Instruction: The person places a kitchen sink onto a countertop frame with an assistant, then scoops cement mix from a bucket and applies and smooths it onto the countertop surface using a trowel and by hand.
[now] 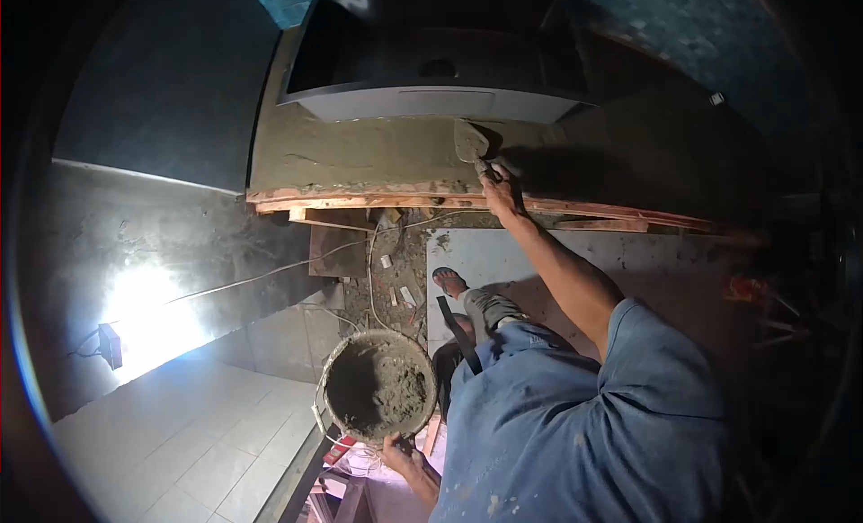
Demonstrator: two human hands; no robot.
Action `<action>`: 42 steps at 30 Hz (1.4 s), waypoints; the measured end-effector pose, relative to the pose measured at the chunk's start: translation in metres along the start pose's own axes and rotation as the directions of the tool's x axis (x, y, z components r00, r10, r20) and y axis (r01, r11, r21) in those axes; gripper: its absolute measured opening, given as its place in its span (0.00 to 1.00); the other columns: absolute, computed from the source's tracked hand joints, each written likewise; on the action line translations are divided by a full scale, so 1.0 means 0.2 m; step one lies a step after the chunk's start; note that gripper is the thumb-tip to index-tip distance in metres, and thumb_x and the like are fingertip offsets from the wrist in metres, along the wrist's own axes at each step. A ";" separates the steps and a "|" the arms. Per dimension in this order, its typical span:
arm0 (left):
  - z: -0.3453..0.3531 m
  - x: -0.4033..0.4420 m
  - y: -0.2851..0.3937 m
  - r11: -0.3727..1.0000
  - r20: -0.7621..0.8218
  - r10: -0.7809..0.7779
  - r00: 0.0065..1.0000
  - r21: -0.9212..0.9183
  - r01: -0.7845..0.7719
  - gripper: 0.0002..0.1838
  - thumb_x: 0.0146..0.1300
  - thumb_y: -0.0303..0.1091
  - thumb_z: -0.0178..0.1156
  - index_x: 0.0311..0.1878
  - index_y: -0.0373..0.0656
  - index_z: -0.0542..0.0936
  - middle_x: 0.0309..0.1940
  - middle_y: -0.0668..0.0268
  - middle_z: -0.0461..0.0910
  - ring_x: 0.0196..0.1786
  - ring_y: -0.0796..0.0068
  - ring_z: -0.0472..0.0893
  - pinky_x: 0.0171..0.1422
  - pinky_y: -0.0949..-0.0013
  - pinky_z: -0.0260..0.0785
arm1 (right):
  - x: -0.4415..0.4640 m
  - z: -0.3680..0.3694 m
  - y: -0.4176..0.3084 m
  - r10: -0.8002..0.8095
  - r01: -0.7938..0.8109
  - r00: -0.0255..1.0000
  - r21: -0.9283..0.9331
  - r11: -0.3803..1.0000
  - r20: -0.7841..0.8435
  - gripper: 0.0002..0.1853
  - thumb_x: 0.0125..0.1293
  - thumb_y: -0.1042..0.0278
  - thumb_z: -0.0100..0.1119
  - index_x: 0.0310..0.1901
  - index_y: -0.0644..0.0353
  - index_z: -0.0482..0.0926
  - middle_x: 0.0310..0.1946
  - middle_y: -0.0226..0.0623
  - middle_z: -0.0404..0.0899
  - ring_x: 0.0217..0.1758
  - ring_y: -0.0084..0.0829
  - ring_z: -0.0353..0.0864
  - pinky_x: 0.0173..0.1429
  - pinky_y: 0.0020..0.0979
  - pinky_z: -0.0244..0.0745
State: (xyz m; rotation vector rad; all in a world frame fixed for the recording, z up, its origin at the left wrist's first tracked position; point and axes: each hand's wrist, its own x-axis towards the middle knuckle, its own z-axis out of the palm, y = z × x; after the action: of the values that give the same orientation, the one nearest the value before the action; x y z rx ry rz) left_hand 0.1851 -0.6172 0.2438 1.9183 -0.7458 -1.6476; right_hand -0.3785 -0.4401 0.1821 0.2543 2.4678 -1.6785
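My right hand [503, 188] is closed on the handle of a trowel [470, 143], whose blade lies on or just over the wet mortar [360, 154] of the counter, below a dark metal appliance [440, 64]. My left hand [402, 453] holds the rim of a round bucket [331, 379] at its near side, beside my body. Grey mortar fills part of the bucket, with a lumpy heap towards its right side.
A wooden board [387, 201] edges the counter. A bright work lamp [110, 346] shines at the left, near floor tiles [216, 473]. A cable [270, 273] crosses the rubble-strewn floor. A pale sheet [485, 244] lies underfoot. Dark slab [171, 91] at upper left.
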 end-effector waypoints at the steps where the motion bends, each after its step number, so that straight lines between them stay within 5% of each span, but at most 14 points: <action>1: 0.00 0.02 -0.03 0.999 0.025 -0.009 1.000 0.054 0.008 0.13 0.49 0.21 0.58 0.40 0.42 0.74 0.30 0.64 0.76 0.25 0.71 0.76 0.26 0.68 0.71 | -0.02 -0.18 0.06 0.046 -0.049 0.998 0.077 0.996 0.048 0.13 0.66 0.57 0.59 0.44 0.58 0.78 0.29 0.35 0.79 0.32 0.30 0.77 0.36 0.34 0.68; 6: 0.15 -0.10 -0.06 0.998 0.119 -0.004 0.993 0.064 -0.003 0.17 0.49 0.21 0.58 0.44 0.44 0.74 0.27 0.66 0.74 0.26 0.75 0.74 0.29 0.67 0.72 | 0.05 -0.64 0.27 0.225 -0.258 0.960 0.214 0.942 0.165 0.06 0.69 0.63 0.56 0.39 0.56 0.76 0.22 0.26 0.71 0.25 0.21 0.71 0.29 0.29 0.64; 7: 0.23 -0.27 -0.02 0.997 0.115 0.044 0.992 0.064 -0.051 0.19 0.50 0.21 0.58 0.48 0.43 0.74 0.27 0.66 0.74 0.27 0.75 0.74 0.31 0.64 0.74 | 0.00 -0.69 0.24 0.016 -0.021 0.999 0.153 0.988 0.035 0.06 0.68 0.64 0.56 0.38 0.56 0.75 0.23 0.26 0.72 0.26 0.21 0.72 0.30 0.30 0.67; 10: 0.20 -0.29 -0.03 0.984 0.195 0.098 0.976 0.127 -0.124 0.15 0.50 0.22 0.59 0.42 0.46 0.72 0.26 0.65 0.75 0.22 0.75 0.71 0.24 0.72 0.68 | -0.09 -0.77 0.28 -0.113 0.114 0.993 -0.046 0.992 0.014 0.08 0.67 0.62 0.58 0.40 0.57 0.77 0.26 0.28 0.77 0.29 0.22 0.75 0.33 0.30 0.70; 11: 0.21 -0.33 -0.07 0.982 0.226 0.069 0.972 0.156 -0.106 0.14 0.50 0.22 0.60 0.40 0.47 0.72 0.25 0.65 0.76 0.21 0.74 0.73 0.20 0.74 0.63 | -0.06 -0.80 0.21 -0.018 0.017 0.992 0.012 1.000 0.126 0.11 0.67 0.61 0.59 0.43 0.60 0.78 0.31 0.29 0.80 0.32 0.25 0.77 0.36 0.29 0.72; 12: 0.27 -0.43 -0.11 0.984 0.215 0.089 0.973 0.130 -0.119 0.14 0.50 0.22 0.60 0.40 0.47 0.72 0.24 0.65 0.76 0.21 0.74 0.73 0.19 0.75 0.62 | 0.07 -0.74 0.33 -0.248 0.266 0.947 -0.067 0.962 0.204 0.15 0.66 0.58 0.59 0.47 0.61 0.79 0.36 0.34 0.82 0.37 0.30 0.80 0.41 0.30 0.74; 14: 0.40 -0.62 -0.16 0.986 0.206 0.126 0.970 0.083 -0.146 0.14 0.50 0.22 0.61 0.39 0.48 0.72 0.23 0.65 0.76 0.21 0.73 0.74 0.18 0.76 0.59 | 0.20 -0.62 0.39 -0.286 0.324 0.924 -0.125 0.938 0.253 0.23 0.66 0.51 0.58 0.54 0.62 0.79 0.47 0.45 0.84 0.49 0.40 0.82 0.52 0.35 0.76; 17: 0.42 -0.73 -0.25 0.978 0.274 0.128 0.953 0.124 -0.167 0.14 0.51 0.25 0.62 0.40 0.49 0.72 0.25 0.65 0.77 0.23 0.71 0.76 0.20 0.73 0.65 | 0.25 -0.48 0.24 -0.109 0.149 0.964 -0.153 0.977 0.241 0.32 0.65 0.45 0.56 0.62 0.62 0.75 0.60 0.55 0.77 0.64 0.49 0.76 0.64 0.42 0.73; 24: 0.62 -1.14 -0.58 0.977 0.235 0.122 0.964 0.141 -0.157 0.16 0.55 0.26 0.61 0.48 0.46 0.74 0.30 0.64 0.80 0.30 0.71 0.80 0.32 0.66 0.74 | 0.30 -1.11 0.24 -0.171 0.251 0.945 -0.283 0.926 0.279 0.31 0.65 0.48 0.57 0.65 0.57 0.73 0.48 0.51 0.84 0.51 0.42 0.83 0.54 0.38 0.77; 30: 0.86 -1.49 -0.72 0.985 0.254 0.030 0.967 0.159 -0.072 0.19 0.54 0.28 0.62 0.52 0.48 0.74 0.31 0.63 0.79 0.34 0.66 0.81 0.35 0.60 0.75 | 0.37 -1.74 0.51 -0.005 0.056 0.971 -0.208 0.976 0.238 0.29 0.64 0.50 0.59 0.61 0.62 0.76 0.50 0.53 0.82 0.55 0.48 0.81 0.59 0.42 0.75; 32: 0.91 -1.54 -0.77 0.983 0.309 0.030 0.950 0.163 -0.084 0.19 0.52 0.28 0.62 0.49 0.48 0.76 0.31 0.65 0.79 0.33 0.68 0.81 0.35 0.62 0.75 | 0.32 -1.89 0.56 -0.303 0.310 0.950 -0.374 0.874 0.080 0.29 0.64 0.51 0.61 0.61 0.63 0.76 0.46 0.52 0.83 0.51 0.48 0.82 0.56 0.41 0.76; 36: 1.08 -1.69 -0.81 0.952 0.439 0.081 0.895 0.233 -0.200 0.16 0.50 0.28 0.62 0.46 0.45 0.77 0.30 0.67 0.78 0.31 0.71 0.80 0.34 0.65 0.75 | 0.08 -2.29 0.34 0.273 -0.318 0.930 0.164 0.934 0.247 0.14 0.67 0.56 0.61 0.41 0.61 0.78 0.29 0.36 0.78 0.27 0.25 0.78 0.30 0.31 0.74; 39: 1.26 -1.91 -0.79 0.934 0.485 0.075 0.872 0.273 -0.232 0.13 0.49 0.28 0.62 0.40 0.45 0.76 0.28 0.68 0.78 0.29 0.74 0.79 0.31 0.68 0.74 | -0.07 -2.57 0.23 0.176 -0.302 0.907 0.300 0.905 0.383 0.10 0.69 0.61 0.59 0.36 0.59 0.73 0.29 0.33 0.76 0.25 0.19 0.74 0.26 0.27 0.69; 42: 1.41 -2.09 -0.80 0.913 0.552 0.103 0.827 0.278 -0.299 0.09 0.48 0.26 0.61 0.35 0.46 0.76 0.27 0.68 0.78 0.28 0.76 0.79 0.30 0.70 0.74 | -0.15 -2.76 0.17 0.099 -0.251 0.895 0.306 0.918 0.436 0.14 0.69 0.65 0.56 0.52 0.64 0.74 0.29 0.33 0.77 0.25 0.21 0.74 0.28 0.27 0.71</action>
State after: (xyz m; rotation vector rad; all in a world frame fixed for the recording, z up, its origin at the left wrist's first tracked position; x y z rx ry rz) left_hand -0.1289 -0.2181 0.3936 1.5135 -1.5079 -2.0275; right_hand -0.3564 0.0843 0.3597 0.1388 1.7766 -1.8609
